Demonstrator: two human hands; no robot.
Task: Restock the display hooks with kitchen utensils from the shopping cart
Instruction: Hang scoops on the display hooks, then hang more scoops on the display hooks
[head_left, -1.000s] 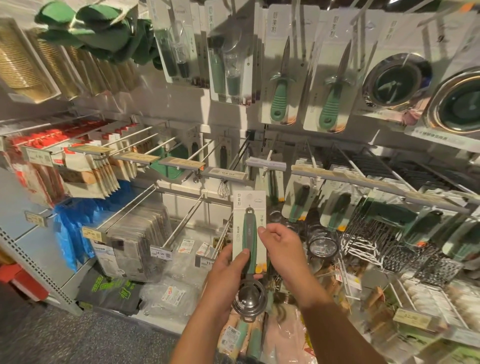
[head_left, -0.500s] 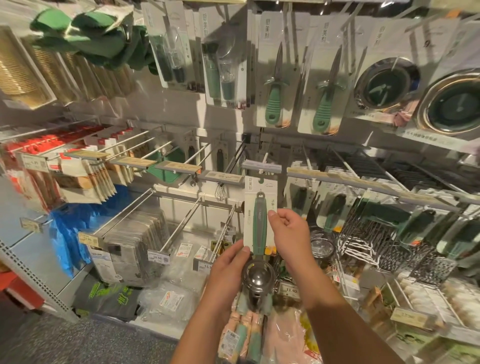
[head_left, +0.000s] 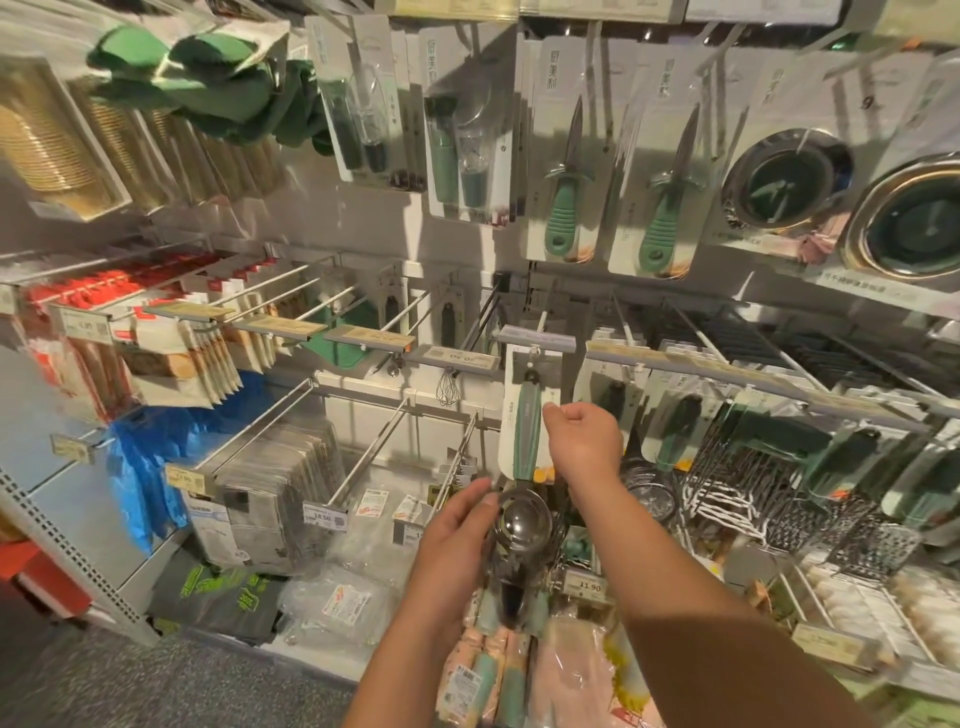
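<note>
Right hand (head_left: 584, 441) pinches the scoop card (head_left: 530, 415) mid-frame; left hand (head_left: 457, 525), fingers fairly straight, steadies the bowl. The card's hole looks to be on the hook (head_left: 540, 332). One item nearly hung; cart's out of view, so can't tell what's left.

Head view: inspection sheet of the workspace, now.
Surface: white backboard with rows of metal hooks.
Job's things: carded green-handled scoop with its card top at the hook tip, under a price rail.
Clutter: carded knives, strainers, graters, blue bags, small whisk.
Grips: left hand touches the scoop's metal bowl; right hand pinches the card's edge.
Cables: nothing seen.
Surroundings: grey floor, shelf upright at left.
</note>
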